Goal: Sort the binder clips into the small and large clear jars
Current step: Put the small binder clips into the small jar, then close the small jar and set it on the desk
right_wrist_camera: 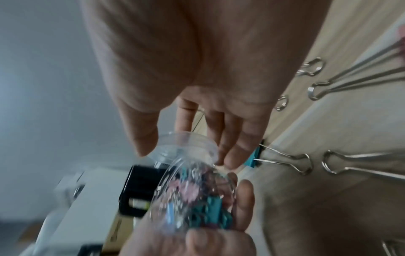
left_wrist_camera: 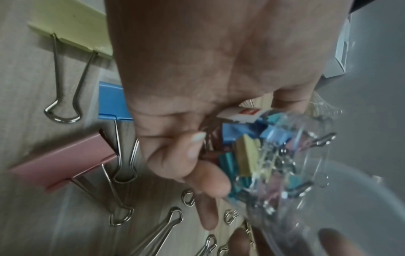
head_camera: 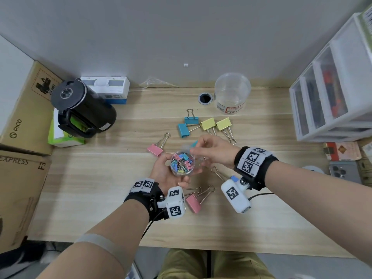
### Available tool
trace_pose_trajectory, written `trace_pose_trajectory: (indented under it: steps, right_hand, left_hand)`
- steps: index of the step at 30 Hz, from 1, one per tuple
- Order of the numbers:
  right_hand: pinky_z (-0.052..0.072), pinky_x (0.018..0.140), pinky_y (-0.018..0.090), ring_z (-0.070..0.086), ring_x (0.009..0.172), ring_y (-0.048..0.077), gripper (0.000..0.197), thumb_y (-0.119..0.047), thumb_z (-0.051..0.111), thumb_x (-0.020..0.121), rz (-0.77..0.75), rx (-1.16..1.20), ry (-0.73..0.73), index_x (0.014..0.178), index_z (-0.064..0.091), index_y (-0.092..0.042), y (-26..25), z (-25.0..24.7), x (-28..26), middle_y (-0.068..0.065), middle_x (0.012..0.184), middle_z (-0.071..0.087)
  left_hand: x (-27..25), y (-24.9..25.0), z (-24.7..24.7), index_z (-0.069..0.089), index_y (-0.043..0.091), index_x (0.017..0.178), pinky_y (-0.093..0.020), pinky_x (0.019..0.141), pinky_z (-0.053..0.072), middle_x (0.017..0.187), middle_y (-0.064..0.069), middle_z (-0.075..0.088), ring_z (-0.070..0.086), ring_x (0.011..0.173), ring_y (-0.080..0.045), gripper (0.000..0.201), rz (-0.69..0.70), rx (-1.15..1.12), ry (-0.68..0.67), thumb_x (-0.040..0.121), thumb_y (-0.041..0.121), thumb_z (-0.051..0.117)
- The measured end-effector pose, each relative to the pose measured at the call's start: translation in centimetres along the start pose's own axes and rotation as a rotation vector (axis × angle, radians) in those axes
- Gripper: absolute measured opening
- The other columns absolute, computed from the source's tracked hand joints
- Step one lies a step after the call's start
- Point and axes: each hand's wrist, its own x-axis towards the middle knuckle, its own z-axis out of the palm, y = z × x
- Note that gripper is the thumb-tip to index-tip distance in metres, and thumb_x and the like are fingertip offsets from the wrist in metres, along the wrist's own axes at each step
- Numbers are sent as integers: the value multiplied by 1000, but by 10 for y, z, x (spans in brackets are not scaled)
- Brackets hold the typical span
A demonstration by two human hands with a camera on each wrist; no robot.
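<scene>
My left hand [head_camera: 164,173] grips a small clear jar [head_camera: 182,163] packed with several small coloured binder clips [left_wrist_camera: 247,155], held tilted just above the table. My right hand [head_camera: 211,152] pinches a clear lid [right_wrist_camera: 188,144] between thumb and fingers right at the jar's mouth. The large clear jar [head_camera: 231,93] stands open and empty at the back of the wooden table [head_camera: 100,178]. Large clips lie loose around my hands: two teal [head_camera: 188,124], two yellow [head_camera: 216,124], a pink one [head_camera: 155,150] to the left and another pink one [head_camera: 193,202] nearer me.
A black cylindrical appliance [head_camera: 84,109] and cardboard boxes [head_camera: 20,117] crowd the left side. A white drawer unit [head_camera: 332,87] stands at the right, with a phone [head_camera: 345,171] below it. There is a cable hole [head_camera: 205,98] next to the large jar.
</scene>
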Motion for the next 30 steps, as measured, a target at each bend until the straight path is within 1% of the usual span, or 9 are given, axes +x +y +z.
trace_pose_trajectory:
  steps: [3, 7, 11, 14, 18, 20, 24, 27, 30]
  right_hand:
    - [55, 86, 42, 65, 100, 14, 33, -46, 84, 61, -162, -318, -30, 77, 59, -32, -3, 9, -3, -5, 114, 65]
    - [46, 95, 40, 53, 108, 15, 36, -39, 84, 65, -397, -841, -52, 83, 54, -32, -5, 15, 1, -9, 112, 57]
    - [50, 88, 40, 54, 98, 16, 58, -53, 82, 64, -338, -1003, -31, 106, 51, -30, -4, 19, 3, -7, 110, 53]
    - [51, 84, 37, 61, 101, 23, 74, -74, 63, 70, -226, -1121, 27, 123, 49, -24, -3, 23, 2, 2, 116, 62]
    - [43, 65, 34, 57, 74, 25, 65, -79, 30, 82, -6, -1103, 172, 66, 55, -21, 1, 24, 5, 3, 73, 60]
    - [42, 65, 33, 58, 73, 25, 76, -82, 22, 79, 48, -1059, 181, 59, 58, -17, 4, 22, 10, 4, 70, 59]
    - [45, 70, 34, 61, 83, 27, 75, -84, 26, 77, 116, -1008, 223, 85, 61, -18, 4, 21, 14, 5, 90, 65]
    - [51, 75, 35, 62, 85, 25, 80, -86, 36, 77, 143, -886, 274, 115, 44, -16, -1, 22, 20, 4, 100, 64]
    - [53, 78, 32, 62, 87, 19, 84, -79, 54, 75, 58, -714, 322, 129, 36, -16, -14, 17, 33, -1, 107, 61]
  left_hand:
    - [5, -2, 4, 70, 2, 95, -22, 45, 35, 92, -22, 65, 48, 55, -23, 50, 9, 21, 36, 86, 45, 44]
    - [9, -5, 10, 66, 8, 71, -20, 45, 31, 63, -7, 54, 45, 48, -19, 42, 34, 22, 92, 85, 43, 47]
    - [8, -7, 7, 66, 7, 68, -21, 48, 28, 60, -7, 50, 41, 47, -17, 48, 8, 102, 99, 91, 44, 45]
    - [9, -8, 10, 65, 12, 73, -22, 50, 27, 60, -2, 47, 39, 52, -17, 36, 1, 122, 115, 87, 43, 53]
    - [17, -12, 21, 66, 19, 83, -22, 50, 31, 66, -1, 48, 39, 56, -16, 28, 21, 138, 128, 86, 44, 55]
    - [21, -13, 22, 67, 18, 87, -23, 50, 33, 69, -2, 52, 40, 55, -17, 37, 21, 151, 112, 94, 49, 48]
    - [22, -8, 21, 68, 18, 94, -24, 50, 35, 69, -2, 57, 42, 55, -16, 39, 26, 146, 58, 97, 49, 46]
    - [21, 8, 22, 65, 10, 102, -27, 54, 46, 70, -5, 58, 50, 59, -18, 39, 79, 127, 75, 98, 45, 48]
    - [18, 33, 19, 61, 5, 128, -40, 75, 59, 94, -15, 68, 67, 82, -29, 47, 153, 93, 46, 99, 41, 49]
